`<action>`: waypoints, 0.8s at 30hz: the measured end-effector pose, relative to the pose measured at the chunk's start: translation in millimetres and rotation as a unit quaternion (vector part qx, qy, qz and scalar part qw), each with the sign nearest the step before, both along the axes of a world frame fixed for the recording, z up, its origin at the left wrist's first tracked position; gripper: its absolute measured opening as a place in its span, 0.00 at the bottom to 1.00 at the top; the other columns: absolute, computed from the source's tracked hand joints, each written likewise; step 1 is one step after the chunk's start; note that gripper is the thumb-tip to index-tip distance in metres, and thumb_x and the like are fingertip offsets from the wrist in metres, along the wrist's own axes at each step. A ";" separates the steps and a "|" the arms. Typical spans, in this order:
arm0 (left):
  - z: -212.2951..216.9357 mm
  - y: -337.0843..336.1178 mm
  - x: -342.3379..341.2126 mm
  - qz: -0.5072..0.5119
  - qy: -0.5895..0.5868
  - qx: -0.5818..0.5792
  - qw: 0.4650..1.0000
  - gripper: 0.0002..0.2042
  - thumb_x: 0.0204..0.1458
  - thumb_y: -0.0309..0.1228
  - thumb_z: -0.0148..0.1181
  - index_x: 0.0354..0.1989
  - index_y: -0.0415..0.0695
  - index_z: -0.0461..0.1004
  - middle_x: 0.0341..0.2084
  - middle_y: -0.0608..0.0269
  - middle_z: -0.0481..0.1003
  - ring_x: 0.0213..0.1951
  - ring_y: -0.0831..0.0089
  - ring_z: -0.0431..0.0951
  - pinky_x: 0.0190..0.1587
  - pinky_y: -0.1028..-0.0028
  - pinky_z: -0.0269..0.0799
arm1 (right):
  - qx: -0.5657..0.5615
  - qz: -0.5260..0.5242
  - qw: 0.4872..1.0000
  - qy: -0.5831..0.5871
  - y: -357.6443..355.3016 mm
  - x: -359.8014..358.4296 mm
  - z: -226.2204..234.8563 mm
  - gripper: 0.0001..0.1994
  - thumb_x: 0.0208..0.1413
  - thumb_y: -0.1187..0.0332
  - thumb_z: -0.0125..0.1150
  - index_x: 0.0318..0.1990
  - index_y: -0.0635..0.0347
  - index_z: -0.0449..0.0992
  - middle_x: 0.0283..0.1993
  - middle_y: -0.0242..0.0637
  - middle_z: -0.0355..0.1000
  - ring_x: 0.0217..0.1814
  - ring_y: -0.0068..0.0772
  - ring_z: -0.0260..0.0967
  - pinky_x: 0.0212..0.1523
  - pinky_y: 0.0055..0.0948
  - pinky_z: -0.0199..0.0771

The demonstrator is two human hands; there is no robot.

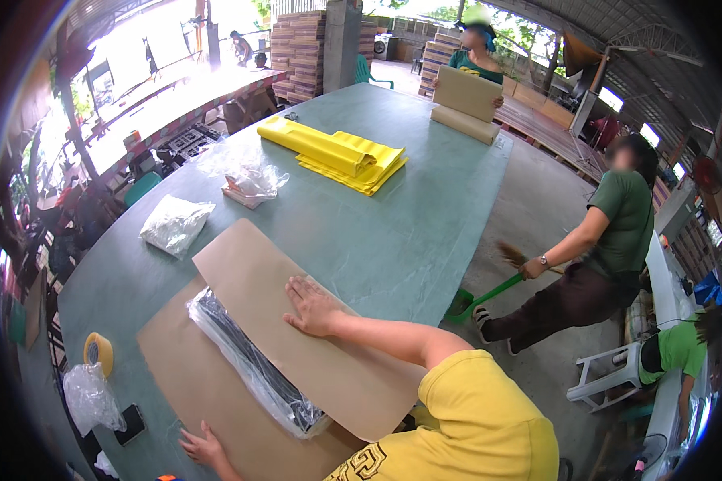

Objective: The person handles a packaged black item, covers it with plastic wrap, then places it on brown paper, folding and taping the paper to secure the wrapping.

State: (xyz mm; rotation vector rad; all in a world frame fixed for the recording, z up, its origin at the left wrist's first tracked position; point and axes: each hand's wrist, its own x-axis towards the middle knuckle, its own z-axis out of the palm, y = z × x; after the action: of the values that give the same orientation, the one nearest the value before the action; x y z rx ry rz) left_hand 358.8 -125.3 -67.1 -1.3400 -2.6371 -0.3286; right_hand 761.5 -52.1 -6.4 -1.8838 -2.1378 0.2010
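Observation:
A long dark bundle wrapped in clear plastic lies slantwise on a brown paper sheet on the table. A flap of brown paper lies beside the bundle on its right, covering part of the sheet. My right hand is open, laid flat on this flap with the fingers stretched out. At the sheet's lower left edge, my left hand is also open, its fingers spread and partly over the table. Neither hand grips anything. Whether flap and sheet are one piece I cannot tell.
On the green table lie folded yellow sheets, white plastic packs, a tape roll, a plastic bag and a phone. A person holds brown board at the far end; another holds a green-handled dustpan at right.

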 end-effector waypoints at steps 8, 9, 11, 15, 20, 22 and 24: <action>-8.2 -2.1 -43.1 0.026 -0.149 -0.040 0.988 0.36 0.43 0.51 0.62 0.55 0.37 0.62 0.46 0.43 0.68 0.48 0.47 0.68 0.50 0.56 0.65 | 0.020 0.037 0.999 0.016 17.0 -25.9 -8.6 0.29 0.58 0.48 0.39 0.62 0.57 0.57 0.68 0.58 0.41 0.71 0.58 0.34 0.67 0.52 0.32; -6.5 -0.1 -43.8 0.023 -0.235 0.004 0.972 0.36 0.40 0.50 0.65 0.52 0.35 0.63 0.47 0.41 0.68 0.47 0.49 0.70 0.49 0.55 0.66 | 0.023 0.045 0.998 0.024 15.0 -27.8 -20.7 0.28 0.58 0.49 0.41 0.62 0.55 0.58 0.67 0.58 0.42 0.70 0.60 0.34 0.66 0.55 0.32; 2.5 22.7 -25.3 -0.006 -0.289 0.007 0.957 0.28 0.41 0.46 0.65 0.41 0.31 0.71 0.33 0.43 0.75 0.33 0.54 0.76 0.35 0.59 0.69 | 0.037 0.150 0.968 -0.197 12.0 5.1 -29.6 0.24 0.57 0.51 0.45 0.59 0.50 0.63 0.65 0.57 0.48 0.69 0.63 0.39 0.63 0.61 0.39; 13.1 1.0 -65.2 -0.042 -0.556 0.133 0.819 0.13 0.46 0.36 0.61 0.28 0.35 0.72 0.21 0.59 0.74 0.20 0.76 0.69 0.24 0.72 0.66 | -0.063 0.114 0.991 -0.031 18.7 4.6 22.3 0.27 0.54 0.45 0.47 0.61 0.43 0.62 0.63 0.49 0.53 0.69 0.48 0.44 0.65 0.43 0.48; 205.5 3.2 27.3 -0.132 -0.620 -0.070 0.770 0.09 0.51 0.33 0.54 0.27 0.38 0.72 0.18 0.65 0.70 0.17 0.76 0.70 0.19 0.74 0.66 | -0.207 0.233 0.942 -0.121 52.1 34.5 64.6 0.49 0.31 0.31 0.61 0.64 0.41 0.56 0.64 0.49 0.49 0.68 0.48 0.44 0.63 0.39 0.51; 222.7 14.4 71.2 -0.189 -0.579 -0.136 0.781 0.10 0.52 0.34 0.53 0.26 0.38 0.71 0.17 0.64 0.70 0.16 0.75 0.70 0.18 0.73 0.66 | -0.216 0.278 0.926 -0.138 54.5 33.8 68.8 0.54 0.25 0.31 0.65 0.64 0.41 0.55 0.64 0.49 0.48 0.68 0.50 0.41 0.64 0.43 0.48; 226.2 30.5 117.6 -0.261 -0.518 -0.164 0.798 0.13 0.53 0.34 0.51 0.22 0.38 0.71 0.16 0.61 0.70 0.14 0.73 0.69 0.16 0.70 0.66 | -0.202 0.302 0.921 -0.139 54.1 37.4 66.0 0.58 0.20 0.31 0.67 0.65 0.41 0.52 0.64 0.48 0.48 0.70 0.54 0.36 0.66 0.49 0.41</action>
State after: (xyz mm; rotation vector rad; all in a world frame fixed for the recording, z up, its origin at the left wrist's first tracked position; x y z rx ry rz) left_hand 476.5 -94.8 159.1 -2.6156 -3.1136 -0.9449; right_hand 798.9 2.0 59.5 -1.4216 -3.0264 0.5666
